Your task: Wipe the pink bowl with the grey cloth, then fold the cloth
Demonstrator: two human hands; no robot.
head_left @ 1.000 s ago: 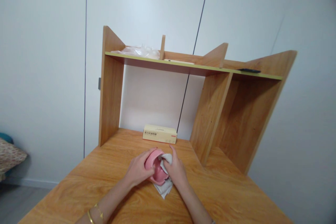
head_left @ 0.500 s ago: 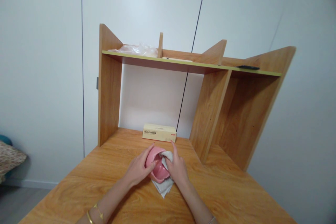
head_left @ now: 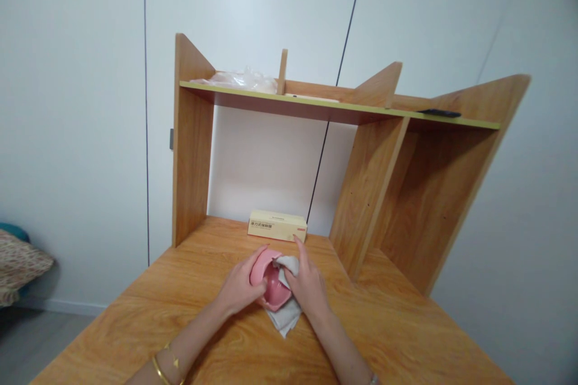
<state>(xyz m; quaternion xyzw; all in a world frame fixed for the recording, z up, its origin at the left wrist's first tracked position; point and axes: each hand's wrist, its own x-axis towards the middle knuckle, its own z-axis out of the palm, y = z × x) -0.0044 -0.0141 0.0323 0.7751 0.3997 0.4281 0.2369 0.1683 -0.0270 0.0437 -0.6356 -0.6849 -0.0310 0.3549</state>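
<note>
A pink bowl (head_left: pixel 276 295) is tilted on its side above the desk, its hollow facing me and to the right. My left hand (head_left: pixel 241 286) grips it from the left, thumb over the rim and fingers behind the outer wall. My right hand (head_left: pixel 309 283) pinches a light grey cloth (head_left: pixel 286 316) and presses part of it against the bowl's right rim. The rest of the cloth hangs below and behind the bowl. The right index finger points up, away from the cloth.
A cream box (head_left: pixel 277 227) with printed lettering stands behind the hands. Around it rises a wooden desk shelf (head_left: pixel 194 162). On its upper board lie a clear plastic bag (head_left: pixel 248 80) and a dark flat object (head_left: pixel 440 113). Patterned fabric (head_left: pixel 22 261) shows at far left.
The view has shifted slightly, moving the shelf and box a little to the right in the picture. Both hands keep their hold, with the bowl and cloth turned only slightly.
</note>
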